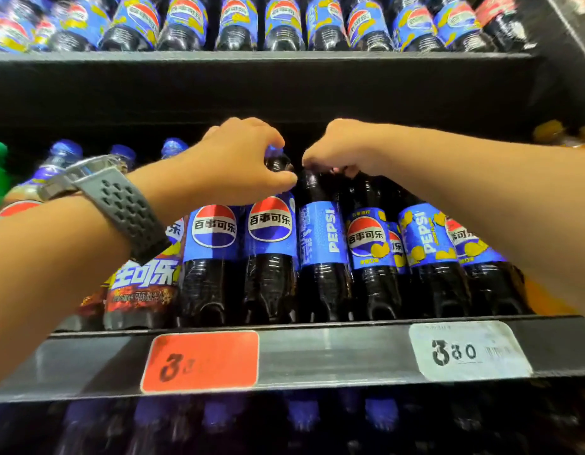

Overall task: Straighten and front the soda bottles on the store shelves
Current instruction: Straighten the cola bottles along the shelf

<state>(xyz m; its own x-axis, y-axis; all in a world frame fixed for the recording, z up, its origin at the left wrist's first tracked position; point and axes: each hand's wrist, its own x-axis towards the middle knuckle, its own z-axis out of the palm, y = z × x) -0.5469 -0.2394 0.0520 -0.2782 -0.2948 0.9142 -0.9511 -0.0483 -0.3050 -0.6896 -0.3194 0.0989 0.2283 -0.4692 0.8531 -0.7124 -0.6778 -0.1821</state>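
Directly below left grip, right grip: bottles.

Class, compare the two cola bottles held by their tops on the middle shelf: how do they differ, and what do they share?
The left-hand bottle, gripped by the left hand, shows its round logo frontward; the right-hand bottle, gripped by the right hand, shows a vertical PEPSI wordmark instead. The left-hand bottle's blue cap peeks out; the right-hand bottle's is hidden. Both hold dark cola under blue labels.
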